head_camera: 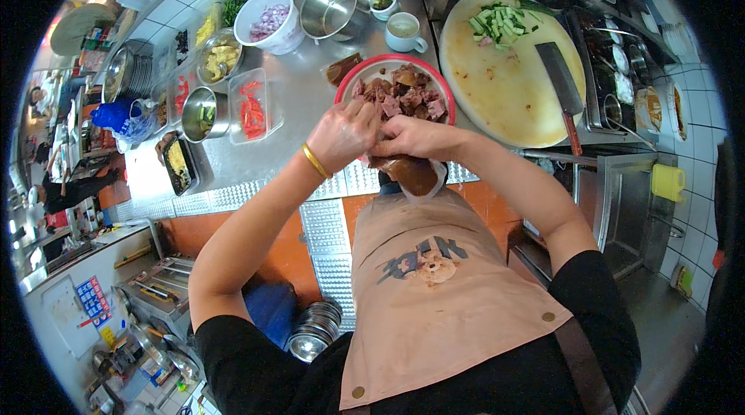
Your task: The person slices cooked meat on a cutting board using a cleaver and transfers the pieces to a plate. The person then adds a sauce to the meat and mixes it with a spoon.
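My left hand and my right hand meet at the near edge of a red-rimmed plate. Both have their fingers closed on the gathered top of a clear plastic bag that holds a brown piece of meat. The bag hangs just off the counter edge, in front of the apron. Chopped cooked meat is heaped on the plate. Behind the plate's left side lies another brown packed piece. What the fingertips pinch is partly hidden.
To the right, a round cutting board bears chopped cucumber and a cleaver. Bowls of chopped onion and ginger or garlic paste, a steel pot, a cup and a tub of red pepper strips stand left and behind.
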`<state>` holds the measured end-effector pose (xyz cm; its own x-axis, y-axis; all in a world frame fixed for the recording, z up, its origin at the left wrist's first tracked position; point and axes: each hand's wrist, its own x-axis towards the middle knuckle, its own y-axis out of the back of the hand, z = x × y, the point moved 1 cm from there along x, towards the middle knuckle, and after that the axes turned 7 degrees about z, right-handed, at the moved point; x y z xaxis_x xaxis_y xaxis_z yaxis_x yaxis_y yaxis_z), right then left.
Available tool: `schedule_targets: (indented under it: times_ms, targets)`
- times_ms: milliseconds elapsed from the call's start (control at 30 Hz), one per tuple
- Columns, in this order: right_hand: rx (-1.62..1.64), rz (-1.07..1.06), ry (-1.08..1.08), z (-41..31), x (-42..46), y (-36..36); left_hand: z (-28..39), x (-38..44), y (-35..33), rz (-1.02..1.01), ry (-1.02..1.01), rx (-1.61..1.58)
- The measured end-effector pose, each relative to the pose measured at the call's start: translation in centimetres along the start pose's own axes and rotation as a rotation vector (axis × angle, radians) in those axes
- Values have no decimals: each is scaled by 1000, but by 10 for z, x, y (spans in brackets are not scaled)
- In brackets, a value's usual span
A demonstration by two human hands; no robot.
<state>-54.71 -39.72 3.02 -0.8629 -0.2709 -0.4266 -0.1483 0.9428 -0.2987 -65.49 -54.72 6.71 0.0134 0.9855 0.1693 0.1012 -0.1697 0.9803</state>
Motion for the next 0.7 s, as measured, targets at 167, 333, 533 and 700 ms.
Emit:
schedule_targets:
  times_ms: [167, 333, 533, 700]
  targets:
    - [-451, 140, 163, 0, 5, -6, -7, -1, -13, -253, -23, -2]
    - [-1010, 382, 316, 4, 2, -17, -5, -4, -14, -312, 130, -84]
    - [-1421, 423, 898, 14, -3, -12, -15, -6, -26, -933, 542, -835]
    - [-1171, 522, 937, 17, -18, 17, -34, -34, -13, -1093, 911, -1714]
